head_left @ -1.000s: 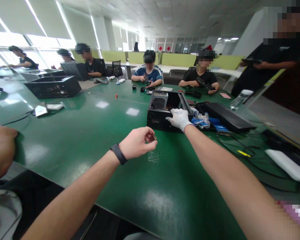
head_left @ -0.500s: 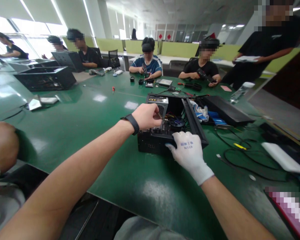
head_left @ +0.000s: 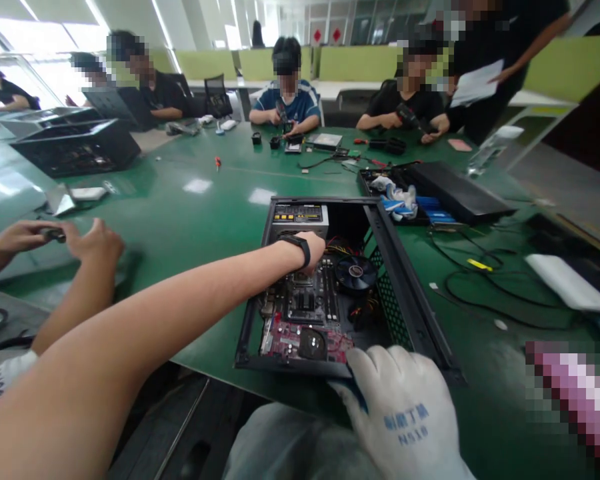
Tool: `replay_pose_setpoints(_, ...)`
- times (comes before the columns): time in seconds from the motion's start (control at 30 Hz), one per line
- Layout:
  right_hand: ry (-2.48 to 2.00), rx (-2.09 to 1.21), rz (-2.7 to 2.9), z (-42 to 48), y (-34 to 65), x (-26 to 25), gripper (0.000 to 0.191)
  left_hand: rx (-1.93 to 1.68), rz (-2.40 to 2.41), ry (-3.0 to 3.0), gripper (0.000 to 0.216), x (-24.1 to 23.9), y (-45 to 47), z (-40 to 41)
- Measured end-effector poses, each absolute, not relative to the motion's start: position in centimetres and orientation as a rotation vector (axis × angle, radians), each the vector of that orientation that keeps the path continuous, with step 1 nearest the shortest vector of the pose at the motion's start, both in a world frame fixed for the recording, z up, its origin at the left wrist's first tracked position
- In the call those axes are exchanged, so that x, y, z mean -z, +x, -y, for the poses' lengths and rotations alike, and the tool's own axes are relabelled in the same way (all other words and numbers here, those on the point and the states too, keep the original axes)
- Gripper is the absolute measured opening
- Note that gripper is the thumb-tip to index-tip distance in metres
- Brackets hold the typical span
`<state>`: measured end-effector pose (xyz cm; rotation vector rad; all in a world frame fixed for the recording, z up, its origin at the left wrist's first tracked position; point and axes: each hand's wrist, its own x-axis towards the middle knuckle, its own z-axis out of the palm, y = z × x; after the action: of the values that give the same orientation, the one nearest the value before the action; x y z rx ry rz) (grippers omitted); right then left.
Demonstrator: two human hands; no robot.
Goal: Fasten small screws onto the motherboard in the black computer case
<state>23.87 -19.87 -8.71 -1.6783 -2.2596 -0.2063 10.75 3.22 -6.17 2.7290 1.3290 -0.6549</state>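
An open black computer case (head_left: 405,287) lies tilted on the green table in front of me. My right hand (head_left: 410,407), in a white glove, is closed around its near edge. My bare left hand (head_left: 315,249), with a black wristband, reaches inside beside the power supply (head_left: 300,215), above the motherboard (head_left: 305,297). Its fingers are curled downward and mostly hidden; what they hold cannot be made out. Right of that hand is a black fan (head_left: 356,273) with coloured wires nearby. A red circuit card (head_left: 287,341) sits close to the case's near edge.
Behind the case's right side lie blue-and-white gloves (head_left: 397,200) and a black panel (head_left: 455,190). Black cables (head_left: 480,313) and a white box (head_left: 570,283) are at right. A co-worker's hands (head_left: 87,243) are close on the left. A clear bottle (head_left: 495,150) stands farther back.
The case's near edge has come toward me and tipped, showing more of its inside. My right hand moved nearer with it. My left hand went from a visible pinch to deeper inside the case.
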Motion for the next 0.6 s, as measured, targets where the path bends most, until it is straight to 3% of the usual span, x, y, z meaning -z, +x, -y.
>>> replay_pose_setpoints(0.17,-1.654,0.191,2.231,20.2,23.9,9.0,0.023,0.829,-1.284,2.673,0.054,7.7,11.2,-3.2)
replay_pose_setpoints(0.6,-1.623,0.220,2.222,20.2,24.0,9.1,0.012,0.843,-1.318,2.624,0.058,8.5,11.4,-3.6)
